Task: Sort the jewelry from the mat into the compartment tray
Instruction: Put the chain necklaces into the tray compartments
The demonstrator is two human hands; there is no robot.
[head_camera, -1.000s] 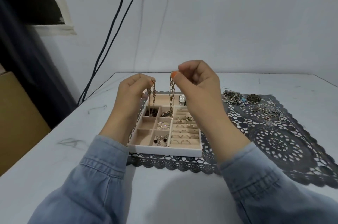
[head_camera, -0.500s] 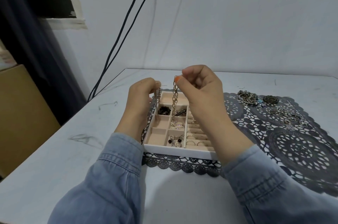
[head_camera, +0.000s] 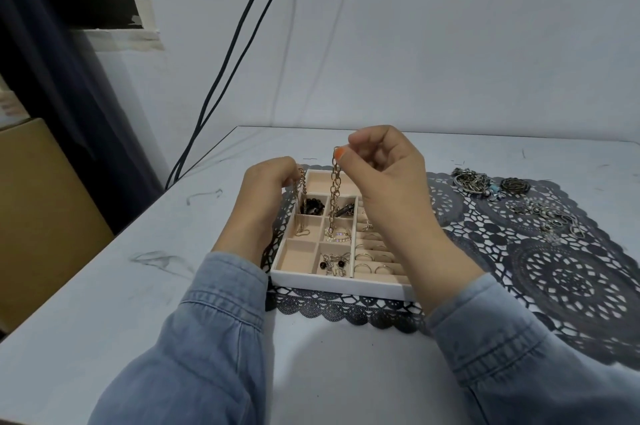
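A white compartment tray [head_camera: 332, 281] with beige lining sits on the left part of a dark lace mat [head_camera: 561, 272]. Its cells hold rings, earrings, black beads and a small dark piece. My right hand [head_camera: 384, 178] pinches one gold chain [head_camera: 334, 196], which hangs straight down over the tray's middle column. My left hand [head_camera: 266, 192] pinches a second gold chain [head_camera: 300, 206], whose lower end reaches into a left cell. A heap of unsorted silver and dark jewelry [head_camera: 519, 199] lies on the mat's far right.
The white table [head_camera: 145, 286] runs to a grey wall behind. Two black cables [head_camera: 228, 60] hang down the wall at the table's far left corner. A brown cardboard box [head_camera: 38, 216] stands off the table's left side.
Both hands have sunk closer to the tray with the chains. The left chain's end now reaches into a left cell. The camera has tilted and shifted slightly.
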